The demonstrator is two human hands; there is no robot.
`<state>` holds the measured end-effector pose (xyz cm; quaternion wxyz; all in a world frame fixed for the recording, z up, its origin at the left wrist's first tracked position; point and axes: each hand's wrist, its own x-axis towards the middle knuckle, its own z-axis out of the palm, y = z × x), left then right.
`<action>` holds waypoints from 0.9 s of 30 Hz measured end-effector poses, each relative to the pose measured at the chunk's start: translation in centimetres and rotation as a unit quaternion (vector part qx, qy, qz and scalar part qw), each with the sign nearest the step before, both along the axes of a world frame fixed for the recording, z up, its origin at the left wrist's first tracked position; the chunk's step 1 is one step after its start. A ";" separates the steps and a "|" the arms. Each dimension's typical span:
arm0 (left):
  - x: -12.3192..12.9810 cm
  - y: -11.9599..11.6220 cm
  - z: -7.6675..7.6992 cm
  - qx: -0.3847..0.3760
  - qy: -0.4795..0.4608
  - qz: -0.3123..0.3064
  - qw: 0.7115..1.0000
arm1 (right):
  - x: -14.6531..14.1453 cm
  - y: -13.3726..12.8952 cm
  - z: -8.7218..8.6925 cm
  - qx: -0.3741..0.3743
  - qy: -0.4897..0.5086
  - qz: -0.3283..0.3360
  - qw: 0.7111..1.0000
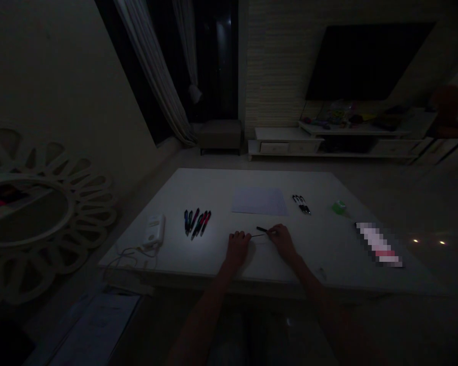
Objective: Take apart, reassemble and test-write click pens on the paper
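Observation:
Over the near part of the white table, my left hand (238, 248) is closed, its thumb and fingertip on one end of a thin dark rod (257, 235) that resembles a pen refill. The rod points across to my right hand (284, 243), whose fingers are pinched on a short black pen piece (262, 229) sticking out to the left. Whether the rod's far end touches the right fingers, I cannot tell. Behind both hands lies a white sheet of paper (258, 201). The room is dim and small details are hard to make out.
Several dark and red pens (197, 222) lie in a row at left, beside a white box-shaped device (154, 231) with cables. At right are black-and-white pens (301, 204), a green object (339, 207) and a blurred-out flat item (379, 245). The white table's (213, 178) front edge runs below my wrists.

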<state>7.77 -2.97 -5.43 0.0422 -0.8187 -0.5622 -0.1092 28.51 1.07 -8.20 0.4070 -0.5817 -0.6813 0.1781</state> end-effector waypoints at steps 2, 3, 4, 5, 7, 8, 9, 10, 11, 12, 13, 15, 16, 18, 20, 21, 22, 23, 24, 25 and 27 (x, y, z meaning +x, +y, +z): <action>0.0 0.0 -0.1 0.001 0.000 0.002 1.000 | -0.7 0.3 0.1 0.002 -0.021 0.008 1.000; 0.0 0.0 -0.1 0.000 0.000 0.003 1.000 | -0.9 0.4 0.1 0.004 -0.027 0.014 1.000; 0.0 0.0 -0.2 -0.002 0.000 0.005 1.000 | -0.9 0.5 0.1 0.008 -0.028 0.019 0.999; 0.0 0.0 -0.2 -0.002 0.000 0.005 1.000 | -0.9 0.5 0.0 0.013 -0.024 0.018 0.999; 0.0 0.1 -0.3 -0.006 0.003 0.002 1.000 | -0.6 0.3 -0.1 0.026 -0.002 -0.005 1.000; -0.1 0.1 -0.4 -0.009 0.004 0.000 1.000 | -0.4 0.0 -0.1 0.032 0.010 -0.025 0.999; -0.1 0.2 -0.4 -0.011 0.005 -0.002 1.000 | -0.3 -0.3 -0.2 0.037 0.021 -0.043 0.998; -0.1 0.2 -0.3 -0.014 0.006 -0.005 1.000 | -0.4 -0.6 -0.2 0.041 0.030 -0.053 0.997; -0.1 0.2 -0.3 -0.018 0.006 -0.008 1.000 | -0.5 -1.0 -0.1 0.045 0.036 -0.051 0.997; -0.1 0.2 -0.2 -0.023 0.006 -0.011 1.000 | -0.9 -1.5 0.0 0.048 0.039 -0.036 0.997; -0.1 0.2 -0.1 -0.027 0.006 -0.014 1.000 | -1.3 -1.9 0.1 0.050 0.041 -0.015 0.998; -0.1 0.1 0.1 -0.035 0.007 -0.019 0.999 | -2.4 -2.5 0.5 0.047 0.040 0.028 0.998; -0.1 0.0 0.2 -0.036 0.008 -0.020 0.999 | -2.8 -2.7 0.6 0.044 0.039 0.044 0.997; -0.2 0.0 0.3 -0.035 0.011 -0.022 0.999 | -3.0 -2.9 0.8 0.039 0.034 0.060 0.997; -0.2 0.0 0.2 -0.037 0.011 -0.023 0.999 | -2.3 -2.9 0.6 0.039 0.027 0.046 0.998; -0.2 0.0 0.2 -0.039 0.010 -0.023 0.999 | -1.6 -2.9 0.4 0.036 0.023 0.032 0.999; -0.2 0.0 0.2 -0.040 0.009 -0.020 0.999 | -0.7 -3.0 0.1 0.033 0.019 0.014 0.999; -0.1 0.1 0.2 -0.041 0.007 -0.016 0.999 | 0.2 -3.1 -0.1 0.028 0.014 -0.002 1.000; -0.1 0.1 0.2 -0.042 0.007 -0.011 0.999 | 1.0 -3.2 -0.3 0.022 0.007 -0.011 1.000; -0.1 0.1 0.2 -0.043 0.006 -0.008 0.999 | 1.6 -3.4 -0.5 0.017 -0.001 -0.013 1.000; 0.0 0.1 0.2 -0.042 0.005 -0.003 0.999 | 2.3 -3.5 -0.5 0.011 -0.024 -0.007 1.000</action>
